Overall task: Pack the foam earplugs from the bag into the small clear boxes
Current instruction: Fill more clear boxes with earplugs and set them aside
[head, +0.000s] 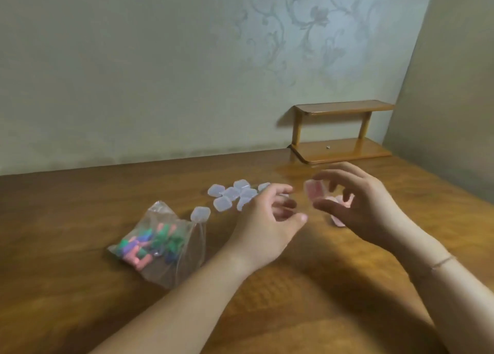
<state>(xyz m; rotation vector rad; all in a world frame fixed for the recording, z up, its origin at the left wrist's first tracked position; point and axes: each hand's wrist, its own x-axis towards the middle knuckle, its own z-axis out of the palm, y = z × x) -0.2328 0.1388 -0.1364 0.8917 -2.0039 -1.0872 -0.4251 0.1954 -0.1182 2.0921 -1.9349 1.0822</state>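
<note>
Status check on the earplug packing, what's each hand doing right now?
Right hand pinches small box with pink inside. Left hand open, empty, above the table. Bag of earplugs left, empty boxes behind. Nothing blocking.

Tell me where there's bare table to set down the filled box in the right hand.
Bare wood lies right of the right hand, toward the wooden shelf, and along the near table edge between the forearms. It is crowded behind the left hand: empty clear boxes cluster there, the earplug bag beside them.

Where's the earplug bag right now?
In the head view the bag lies on the table at lower left, left of the left hand, with one clear box touching its far edge.
</note>
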